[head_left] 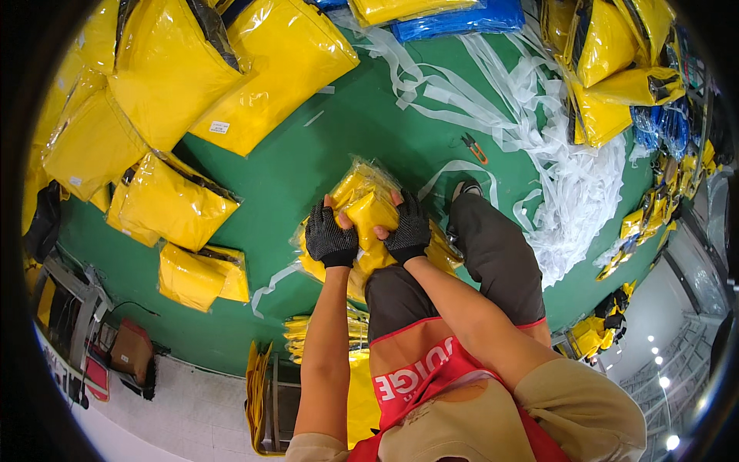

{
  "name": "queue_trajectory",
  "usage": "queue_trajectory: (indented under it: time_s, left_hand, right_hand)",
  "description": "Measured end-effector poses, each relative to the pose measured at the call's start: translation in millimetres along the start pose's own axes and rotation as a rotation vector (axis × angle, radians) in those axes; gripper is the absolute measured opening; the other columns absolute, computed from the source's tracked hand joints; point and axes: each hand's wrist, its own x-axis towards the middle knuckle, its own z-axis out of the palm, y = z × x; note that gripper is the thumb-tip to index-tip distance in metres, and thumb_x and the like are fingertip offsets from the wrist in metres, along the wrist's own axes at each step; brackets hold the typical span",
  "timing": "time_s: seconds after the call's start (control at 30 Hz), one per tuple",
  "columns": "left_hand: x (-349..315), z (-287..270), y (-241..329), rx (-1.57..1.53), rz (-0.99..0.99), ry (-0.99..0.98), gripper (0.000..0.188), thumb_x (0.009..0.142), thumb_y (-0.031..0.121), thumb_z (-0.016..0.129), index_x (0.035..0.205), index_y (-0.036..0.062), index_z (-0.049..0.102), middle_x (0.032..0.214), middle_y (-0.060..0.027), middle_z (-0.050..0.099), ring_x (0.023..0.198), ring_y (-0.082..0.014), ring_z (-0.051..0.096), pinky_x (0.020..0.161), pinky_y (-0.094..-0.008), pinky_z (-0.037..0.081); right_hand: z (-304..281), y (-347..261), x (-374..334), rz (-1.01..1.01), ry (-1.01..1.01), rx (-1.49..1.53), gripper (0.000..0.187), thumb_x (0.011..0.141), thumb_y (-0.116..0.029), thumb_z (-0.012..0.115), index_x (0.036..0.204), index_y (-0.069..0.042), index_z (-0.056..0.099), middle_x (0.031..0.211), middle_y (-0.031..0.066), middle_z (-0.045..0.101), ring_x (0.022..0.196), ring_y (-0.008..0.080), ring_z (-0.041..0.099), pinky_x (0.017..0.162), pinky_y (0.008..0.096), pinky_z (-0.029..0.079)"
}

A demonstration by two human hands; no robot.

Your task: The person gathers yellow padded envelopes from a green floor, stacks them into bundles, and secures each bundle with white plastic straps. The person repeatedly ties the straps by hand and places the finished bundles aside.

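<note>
A bundle of folded yellow fabric packs in clear plastic (369,212) lies in front of me by my knee. My left hand (332,237), in a dark fingerless work glove, grips its left side with bare fingertips pressed on the yellow material. On the opposite side my right hand (406,231), gloved the same way, holds the bundle with its fingers curled against it. Between the two hands the material bulges upward. The undersides of my fingers are hidden. A white strip (275,288) trails out from under the bundle's left side.
Plastic-wrapped yellow packs (173,196) are piled to the left. Orange-handled thread snips (477,149) lie on the green floor (308,146) beyond my right foot. A tangled heap of white strips (573,185) spreads at the right. Blue packs (462,19) lie at the far edge.
</note>
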Motion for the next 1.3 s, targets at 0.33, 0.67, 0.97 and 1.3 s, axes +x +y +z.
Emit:
queue_trajectory:
  time_s: [0.33,0.67,0.97,1.3]
  left_hand:
    - [20.7,9.7,-19.3,-0.092,0.085,0.029,0.042,0.081,0.031,0.040,0.107,0.0052,0.058,0.100,-0.0157,0.059,0.086,-0.0354,0.056,0.076,-0.0425,0.045]
    - [18.1,11.3,-25.4,-0.045,0.082,0.063,0.039,0.076,0.033,0.048,0.100,0.0048,0.060,0.093,-0.0152,0.060,0.085,-0.0323,0.057,0.080,-0.0433,0.043]
    - [6.1,20.7,-17.2,-0.047,0.118,0.200,0.047,0.071,0.041,0.054,0.103,0.0058,0.059,0.096,-0.0133,0.059,0.087,-0.0318,0.054,0.083,-0.0439,0.039]
    - [-86.1,-24.5,-180.1,-0.463,-0.592,1.031,0.026,0.088,0.024,0.054,0.092,-0.0012,0.057,0.089,-0.0131,0.059,0.080,-0.0224,0.054,0.076,-0.0310,0.043]
  right_hand:
    - [29.7,-3.5,16.6,-0.045,0.130,-0.001,0.086,0.062,-0.061,0.059,0.127,-0.008,0.040,0.120,0.0204,0.045,0.105,0.0396,0.045,0.089,0.0499,0.034]
    - [50.8,3.3,17.8,-0.077,0.211,0.043,0.079,0.066,-0.059,0.055,0.123,-0.006,0.043,0.110,0.0196,0.051,0.098,0.0386,0.049,0.086,0.0466,0.037]
    - [54.6,2.5,14.4,-0.185,0.234,0.146,0.070,0.070,-0.054,0.054,0.118,-0.003,0.046,0.100,0.0216,0.055,0.090,0.0397,0.053,0.077,0.0458,0.042]
    - [-3.7,102.1,29.1,0.833,0.133,0.732,0.072,0.080,-0.061,0.048,0.112,0.004,0.051,0.119,0.0145,0.052,0.104,0.0278,0.051,0.087,0.0376,0.041]
